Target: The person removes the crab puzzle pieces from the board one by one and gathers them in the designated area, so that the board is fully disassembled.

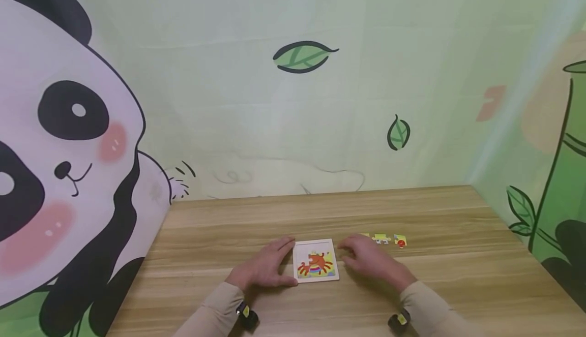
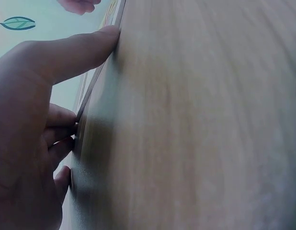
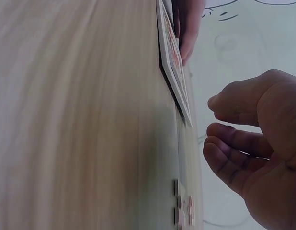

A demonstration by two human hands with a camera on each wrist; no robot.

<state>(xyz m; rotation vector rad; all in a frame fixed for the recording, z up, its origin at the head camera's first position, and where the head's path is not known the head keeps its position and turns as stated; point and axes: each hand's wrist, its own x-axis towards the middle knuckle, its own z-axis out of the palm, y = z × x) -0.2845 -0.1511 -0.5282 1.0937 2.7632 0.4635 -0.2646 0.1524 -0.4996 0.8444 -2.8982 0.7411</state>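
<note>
A square white-framed puzzle tray (image 1: 295, 261) lies on the wooden table, with a red crab picture (image 1: 320, 264) assembled in its lower and right parts. Bare white tray bottom shows at its upper left. My left hand (image 1: 267, 266) rests along the tray's left edge, fingertips at the upper corner and thumb at the lower one. In the left wrist view the thumb (image 2: 90, 50) lies straight against the frame's side. Just right of the tray hovers my right hand (image 1: 370, 258), its fingers loosely bent. The right wrist view shows nothing between its thumb and fingers.
Loose puzzle pieces lie in a row behind the right hand: a yellow and white piece (image 1: 381, 239), a piece with a red spot (image 1: 400, 240), and another partly hidden by the hand. A printed panda backdrop (image 1: 229, 123) rises behind the table (image 1: 229, 220).
</note>
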